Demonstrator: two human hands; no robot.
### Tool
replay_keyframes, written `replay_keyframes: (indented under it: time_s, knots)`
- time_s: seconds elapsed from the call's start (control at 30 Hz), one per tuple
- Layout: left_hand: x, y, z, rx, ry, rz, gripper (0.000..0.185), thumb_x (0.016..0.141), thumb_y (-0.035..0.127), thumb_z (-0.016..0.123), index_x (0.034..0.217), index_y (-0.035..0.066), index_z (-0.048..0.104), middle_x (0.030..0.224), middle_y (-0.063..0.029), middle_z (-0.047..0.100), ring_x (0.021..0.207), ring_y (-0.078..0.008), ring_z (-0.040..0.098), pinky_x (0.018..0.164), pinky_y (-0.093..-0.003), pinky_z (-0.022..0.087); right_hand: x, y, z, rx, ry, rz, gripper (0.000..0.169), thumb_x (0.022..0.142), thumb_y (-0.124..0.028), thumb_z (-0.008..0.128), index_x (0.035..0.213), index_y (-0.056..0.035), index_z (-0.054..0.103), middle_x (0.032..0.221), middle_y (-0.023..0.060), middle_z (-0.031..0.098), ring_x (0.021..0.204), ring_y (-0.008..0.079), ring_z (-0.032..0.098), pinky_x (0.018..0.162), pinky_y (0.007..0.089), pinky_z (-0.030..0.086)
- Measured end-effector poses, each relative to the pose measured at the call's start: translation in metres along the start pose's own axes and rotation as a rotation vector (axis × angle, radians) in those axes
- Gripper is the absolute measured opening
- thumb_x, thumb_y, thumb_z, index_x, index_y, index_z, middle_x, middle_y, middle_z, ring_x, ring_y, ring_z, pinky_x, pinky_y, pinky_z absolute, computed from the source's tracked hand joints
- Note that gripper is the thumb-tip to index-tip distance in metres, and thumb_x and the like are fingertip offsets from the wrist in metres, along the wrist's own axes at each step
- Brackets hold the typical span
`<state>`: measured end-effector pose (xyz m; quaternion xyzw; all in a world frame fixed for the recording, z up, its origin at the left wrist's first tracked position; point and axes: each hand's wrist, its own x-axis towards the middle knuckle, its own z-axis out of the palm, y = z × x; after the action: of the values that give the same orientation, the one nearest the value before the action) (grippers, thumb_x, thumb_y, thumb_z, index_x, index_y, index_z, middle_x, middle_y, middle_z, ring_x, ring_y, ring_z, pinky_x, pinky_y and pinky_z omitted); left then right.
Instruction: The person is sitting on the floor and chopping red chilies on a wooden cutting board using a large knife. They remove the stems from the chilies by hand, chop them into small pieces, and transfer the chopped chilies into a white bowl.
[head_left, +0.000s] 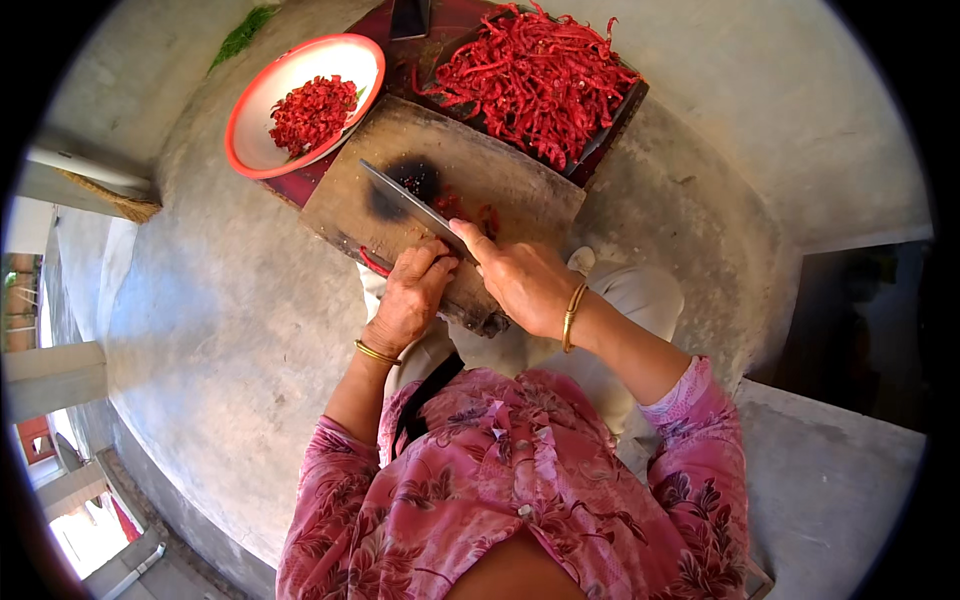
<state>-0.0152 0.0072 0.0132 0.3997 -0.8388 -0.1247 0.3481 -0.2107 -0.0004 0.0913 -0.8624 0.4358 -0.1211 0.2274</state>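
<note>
My right hand (525, 281) grips a cleaver (416, 202), its blade slanting up and left over a worn wooden cutting board (517, 169). Beside the blade, my left hand (415, 289) presses red chili peppers against the board, its fingers curled close to the steel. One red chili (373, 261) sticks out to the left of those fingers. Chopped chili bits (450, 204) and seeds lie beyond the blade, near a dark stain (394, 187) on the wood. Most of the held peppers are hidden by my fingers and the cleaver.
A white basin with an orange-red rim (238, 146) holds chopped chili (313, 116) at the far left. Whole red chilies (536, 79) are heaped on a dark tray at the far right. A phone (409, 19) lies on the red table (450, 15). A straw broom (131, 206) is at left.
</note>
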Motion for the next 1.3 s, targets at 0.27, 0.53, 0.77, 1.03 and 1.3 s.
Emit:
replay_keyframes:
  time_s: [0.27,0.53,0.77,1.03,1.3]
  knots:
    - [-0.005,0.006,0.004,-0.015,0.041,-0.017,0.026,0.069,-0.001,0.071,0.095,-0.001,0.065,0.102,-0.0131,0.059,0.098,-0.0320,0.058,0.083,-0.0385,0.049,0.019,-0.003,-0.006,-0.023,-0.063,0.093,0.059,0.084,-0.005,0.052,0.141,-0.0041,0.034,0.076,0.0210,0.066,0.071,0.0379,0.065,0.063,0.0475,0.051]
    - [0.031,-0.003,0.018,-0.042,0.034,0.006,0.025,0.069,-0.001,0.070,0.093,0.000,0.064,0.095,-0.0119,0.058,0.091,-0.0319,0.057,0.079,-0.0380,0.048,0.003,0.037,-0.015,0.026,0.032,0.045,0.060,0.087,-0.009,0.058,0.142,-0.0064,0.034,0.088,0.0227,0.064,0.073,0.0410,0.062,0.066,0.0481,0.050]
    - [0.030,-0.013,0.026,-0.074,0.104,-0.009,0.022,0.068,0.000,0.071,0.089,0.000,0.063,0.094,-0.0126,0.058,0.090,-0.0315,0.057,0.079,-0.0378,0.048,-0.034,0.030,-0.027,0.073,0.108,0.023,0.062,0.086,-0.004,0.057,0.142,-0.0070,0.032,0.085,0.0224,0.063,0.072,0.0420,0.061,0.064,0.0501,0.047]
    - [0.031,-0.018,0.020,-0.059,0.082,0.066,0.016,0.073,0.005,0.070,0.088,0.002,0.065,0.095,-0.0107,0.059,0.091,-0.0300,0.056,0.079,-0.0368,0.047,-0.064,0.021,-0.042,0.091,-0.087,0.061,0.058,0.090,-0.007,0.053,0.142,-0.0025,0.028,0.080,0.0212,0.064,0.071,0.0394,0.062,0.062,0.0487,0.048]
    - [0.025,-0.017,0.021,-0.118,0.064,0.027,0.013,0.073,0.003,0.068,0.084,0.001,0.063,0.094,-0.0122,0.058,0.087,-0.0301,0.056,0.076,-0.0368,0.047,0.002,0.017,-0.019,-0.005,-0.062,0.062,0.059,0.089,-0.006,0.052,0.143,-0.0005,0.027,0.073,0.0225,0.063,0.070,0.0401,0.062,0.062,0.0489,0.048]
